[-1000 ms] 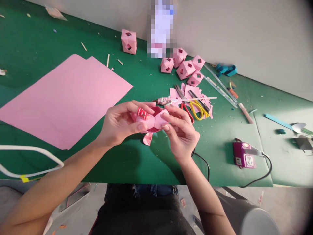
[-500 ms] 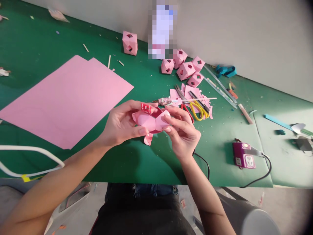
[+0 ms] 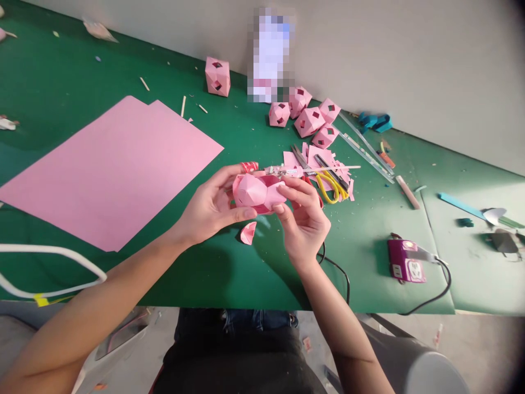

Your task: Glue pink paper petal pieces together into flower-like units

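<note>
Both hands hold a half-folded pink paper piece (image 3: 256, 192) just above the green table. My left hand (image 3: 213, 207) grips its left side, thumb underneath, with red-patterned tape wrapped on the index fingertip. My right hand (image 3: 303, 216) pinches its right edge with bent fingers. A small pink scrap (image 3: 248, 232) lies on the mat directly below the piece.
Large pink sheets (image 3: 110, 169) lie to the left. Finished pink paper cubes (image 3: 309, 117) and a lone pink cube (image 3: 217, 76) stand near the wall. Yellow-handled scissors (image 3: 328, 183), paper offcuts and a ruler lie right of my hands. A purple socket (image 3: 405, 264) with cable sits at right.
The paper piece has been turned and folded closer together and lifted slightly up; both hands shifted with it. The camera tilted a little.
</note>
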The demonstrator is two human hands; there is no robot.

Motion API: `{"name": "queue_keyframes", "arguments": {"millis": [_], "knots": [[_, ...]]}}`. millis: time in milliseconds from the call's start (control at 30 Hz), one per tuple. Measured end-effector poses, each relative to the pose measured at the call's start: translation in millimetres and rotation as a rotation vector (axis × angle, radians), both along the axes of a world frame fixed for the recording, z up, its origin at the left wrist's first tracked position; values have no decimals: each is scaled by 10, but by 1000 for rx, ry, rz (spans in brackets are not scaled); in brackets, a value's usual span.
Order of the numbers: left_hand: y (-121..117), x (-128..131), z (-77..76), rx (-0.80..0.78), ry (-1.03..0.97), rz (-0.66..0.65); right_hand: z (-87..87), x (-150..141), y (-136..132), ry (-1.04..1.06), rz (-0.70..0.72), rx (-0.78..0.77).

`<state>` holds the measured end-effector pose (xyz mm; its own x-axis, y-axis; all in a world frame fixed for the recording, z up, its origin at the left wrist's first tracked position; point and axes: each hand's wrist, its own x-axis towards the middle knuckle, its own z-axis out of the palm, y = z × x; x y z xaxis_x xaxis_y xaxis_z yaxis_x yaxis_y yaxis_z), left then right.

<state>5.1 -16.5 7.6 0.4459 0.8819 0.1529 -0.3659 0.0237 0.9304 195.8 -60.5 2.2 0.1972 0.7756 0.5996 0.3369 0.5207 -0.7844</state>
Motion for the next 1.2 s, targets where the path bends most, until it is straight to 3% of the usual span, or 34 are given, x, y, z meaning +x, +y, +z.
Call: {"name": "queue_keyframes", "arguments": {"millis": [167, 300, 600, 667, 833, 933, 1033, 1133, 1200], "knots": [[1, 12, 27, 1, 56, 28, 58, 100, 15, -155, 26, -43], [3, -5, 38, -22, 54, -23, 151, 184, 37, -295, 85, 4], [-12, -2, 49, -38, 132, -66, 215, 242, 22, -337, 182, -32], [-12, 20, 16, 38, 142, 7, 196, 217, 9, -307, 148, -58], [-60, 84, -111, 363, 338, 403, 87, 15, -9, -60, 126, -239], [-101, 98, -135, 458, 357, 409, 38, -84, -5, -9, 113, -297], [-99, 73, -90, 352, 192, 264, 27, -71, 5, 4, 81, -222], [-64, 31, -8, 86, -10, 112, 29, -12, 11, -43, 83, -129], [-47, 14, 45, -98, -49, 92, 23, 11, 10, -98, 93, -105]]}}
